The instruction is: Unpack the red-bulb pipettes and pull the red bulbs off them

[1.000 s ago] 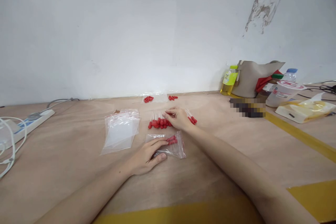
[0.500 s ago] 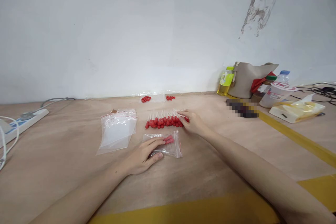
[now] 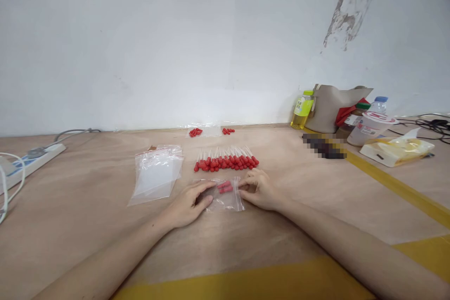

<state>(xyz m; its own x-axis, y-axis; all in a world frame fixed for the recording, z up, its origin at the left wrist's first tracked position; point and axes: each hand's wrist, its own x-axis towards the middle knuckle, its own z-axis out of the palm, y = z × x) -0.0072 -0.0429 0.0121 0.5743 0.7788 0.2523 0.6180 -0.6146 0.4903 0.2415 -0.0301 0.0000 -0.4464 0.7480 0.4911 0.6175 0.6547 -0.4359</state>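
Observation:
A small clear zip bag (image 3: 225, 197) with a few red-tipped pieces inside lies on the wooden table (image 3: 87, 229). My left hand (image 3: 186, 205) rests on its left end, thumb and fingers pinching the plastic. My right hand (image 3: 258, 190) grips its right edge with curled fingers. Just beyond the bag lies a row of several red-capped clear tubes (image 3: 227, 161). A stack of empty zip bags (image 3: 156, 173) lies to the left.
More red pieces in clear plastic (image 3: 207, 131) lie by the wall. At the right stand a yellow bottle (image 3: 302, 108), a grey bag (image 3: 333, 108), a cup (image 3: 369, 126) and a tissue pack (image 3: 397, 147). A power strip with cables (image 3: 33, 159) sits at the left.
My right hand left the row of red-capped tubes and came back to the right edge of the small bag. My left hand stayed on the bag.

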